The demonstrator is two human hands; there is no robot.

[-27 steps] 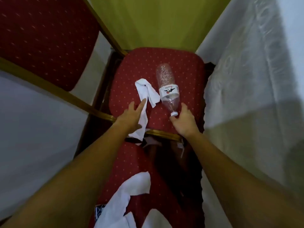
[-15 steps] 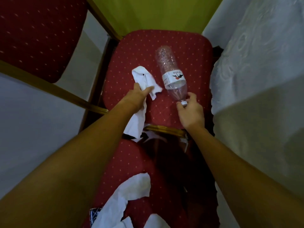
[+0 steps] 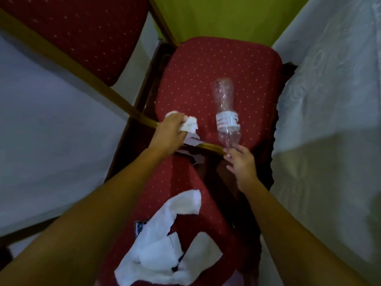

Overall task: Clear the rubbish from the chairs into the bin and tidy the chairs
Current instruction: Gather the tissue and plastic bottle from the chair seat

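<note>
Two pieces of rubbish are in hand at once. Our left hand (image 3: 172,131) is clenched round a crumpled white tissue (image 3: 190,125) at the front left corner of the far chair seat (image 3: 206,65). Our right hand (image 3: 240,159) pinches the cap end of the clear plastic bottle (image 3: 226,118) with its fingertips. The bottle's body lies on the cushion just beyond that hand, base pointing away from us. We judge the step to be gathering the litter off this far seat, with nothing lifted clear yet. The next move calls for raising both hands together and carrying the load to the bin, which is not in view, so we must first find it. A pinch at the neck is slight, and the empty bottle may swing, so a fuller wrap round its shoulder would serve better. Nearer to us than both hands, between our forearms, the near chair seat (image 3: 181,182) holds torn white paper scraps (image 3: 165,244) over a small dark item (image 3: 140,226). That remains to be cleared, and the chairs are not yet straightened.
</note>
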